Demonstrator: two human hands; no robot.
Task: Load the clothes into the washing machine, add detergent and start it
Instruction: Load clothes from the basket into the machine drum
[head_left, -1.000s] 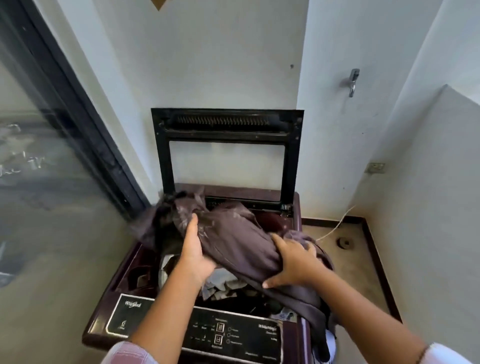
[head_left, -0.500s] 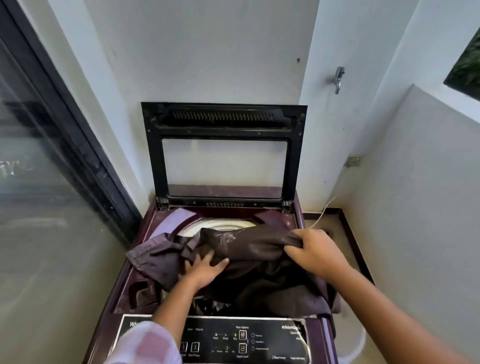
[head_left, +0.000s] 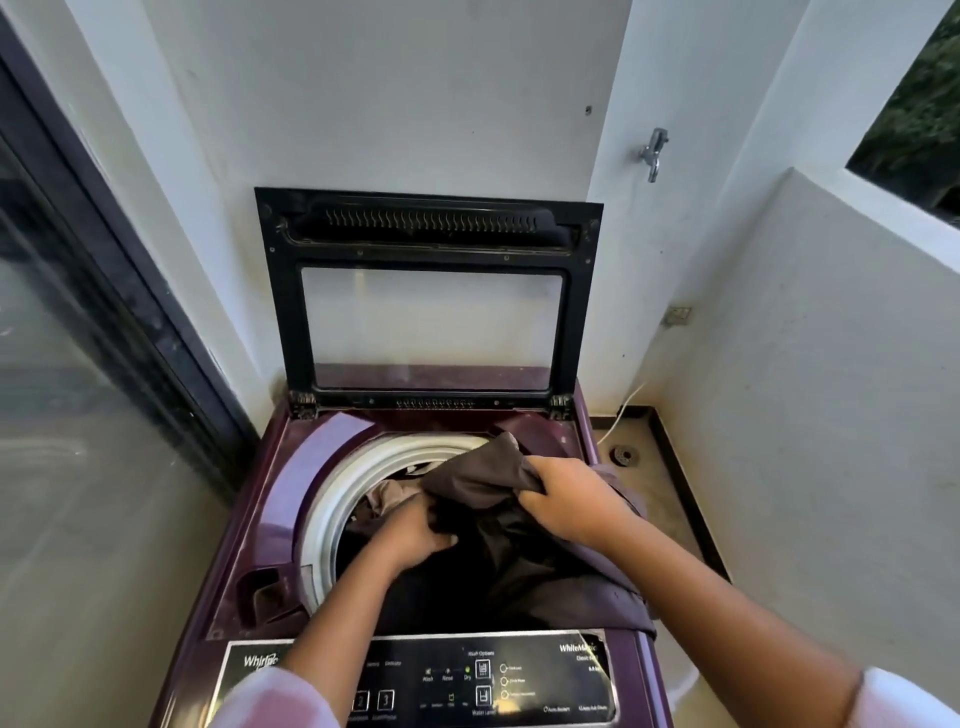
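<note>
A maroon top-loading washing machine (head_left: 291, 467) stands below me with its glass lid (head_left: 431, 296) raised upright. A dark brown garment (head_left: 483, 478) lies half inside the white-rimmed drum (head_left: 332, 499), and part of it drapes over the machine's right edge. My left hand (head_left: 415, 535) presses down inside the drum and grips the cloth. Higher up at the drum's right side, my right hand (head_left: 571, 499) is shut on a bunch of the same garment. Other pale clothes show under it. The control panel (head_left: 467, 675) runs along the near edge.
A dark-framed glass door (head_left: 93, 364) fills the left side. White walls close in behind and to the right, with a tap (head_left: 652, 153) and a wall socket (head_left: 678, 315). A floor drain (head_left: 623, 456) sits on the narrow floor strip right of the machine.
The garment has gone from spread over the machine's top left down into the drum. My left hand moved deeper inside, and the white drum rim on the left is now uncovered.
</note>
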